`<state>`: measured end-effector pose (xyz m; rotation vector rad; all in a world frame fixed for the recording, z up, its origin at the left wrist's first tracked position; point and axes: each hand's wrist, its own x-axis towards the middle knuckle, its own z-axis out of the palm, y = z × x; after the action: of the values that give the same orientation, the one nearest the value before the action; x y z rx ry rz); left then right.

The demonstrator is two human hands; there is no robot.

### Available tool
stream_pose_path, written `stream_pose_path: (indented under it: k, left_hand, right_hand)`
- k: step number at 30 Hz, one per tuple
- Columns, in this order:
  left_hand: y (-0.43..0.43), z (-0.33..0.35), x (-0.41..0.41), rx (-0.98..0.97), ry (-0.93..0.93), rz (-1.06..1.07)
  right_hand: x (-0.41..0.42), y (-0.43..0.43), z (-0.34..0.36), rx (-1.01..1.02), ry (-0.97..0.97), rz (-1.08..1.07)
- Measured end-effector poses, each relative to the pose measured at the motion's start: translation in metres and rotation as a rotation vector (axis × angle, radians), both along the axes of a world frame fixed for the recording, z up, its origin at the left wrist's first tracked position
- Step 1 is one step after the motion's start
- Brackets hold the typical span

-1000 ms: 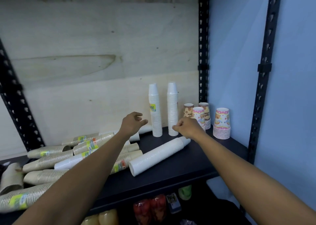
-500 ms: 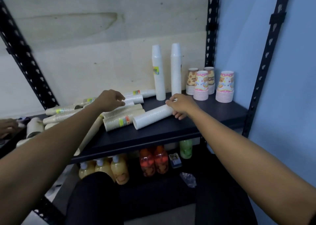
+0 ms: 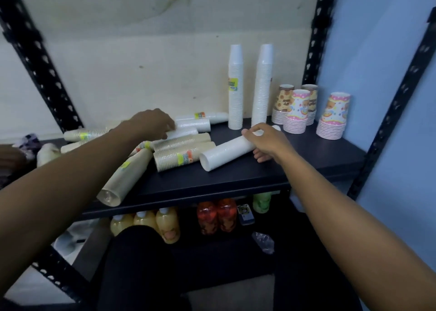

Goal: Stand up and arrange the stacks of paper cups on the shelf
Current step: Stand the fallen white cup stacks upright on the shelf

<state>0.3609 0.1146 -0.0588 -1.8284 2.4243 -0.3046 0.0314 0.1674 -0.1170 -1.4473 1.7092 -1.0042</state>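
Gripping one lying white stack [image 3: 226, 153], right hand [image 3: 266, 140]; two upright stacks [image 3: 235, 86].

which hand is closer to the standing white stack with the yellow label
Right. The right hand grips a lying white stack just in front of the labelled stack; the left hand is farther left, at other lying stacks.

Fallen stacks [image 3: 184, 156] left of upright stacks [image 3: 236, 88]
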Motion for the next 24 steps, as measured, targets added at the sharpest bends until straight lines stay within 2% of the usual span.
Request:
stream_pose_path:
  k: [3, 10, 19, 24]
  left_hand:
    - [0.003, -0.005, 0.009, -0.026, -0.178, -0.053]
    - [0.001, -0.006, -0.003, -0.057, -0.191, -0.064]
    - [0.002, -0.003, -0.001, -0.064, -0.057, -0.064]
    - [0.001, 0.002, -0.003, -0.071, 0.166, -0.05]
  right_hand:
    - [0.004, -0.006, -0.005, -0.008, -0.002, 0.001]
    - [0.006, -0.007, -0.008, -0.021, -0.007, -0.007]
    - [0.008, -0.009, -0.007, -0.033, -0.043, -0.023]
    - [0.01, -0.003, -0.005, -0.104, -0.094, -0.052]
